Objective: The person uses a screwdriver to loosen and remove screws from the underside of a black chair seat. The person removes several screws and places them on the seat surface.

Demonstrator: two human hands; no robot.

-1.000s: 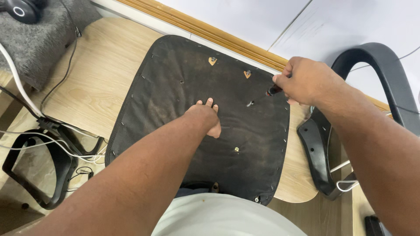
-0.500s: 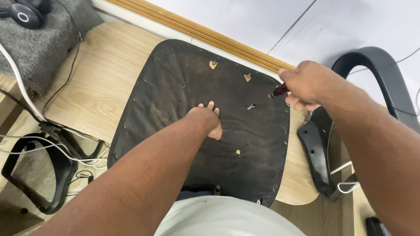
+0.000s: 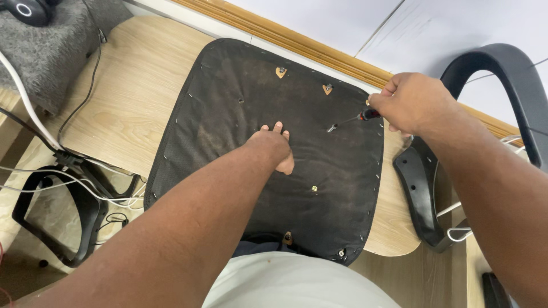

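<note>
The left hand (image 3: 274, 148) presses flat, fingers spread, on the middle of the black seat pad (image 3: 228, 142) lying on the table (image 3: 125, 97). The right hand (image 3: 414, 102), fingers clamped on a screwdriver (image 3: 348, 121), holds its tip to the pad's far right.

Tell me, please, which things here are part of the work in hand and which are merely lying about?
In use:
- black seat base, pressed flat by the left hand
- screwdriver, held in the right hand, tip at a screw in the base

Lying about:
- black armrest on the right
- headphones on grey fabric
- cables on the left
</note>
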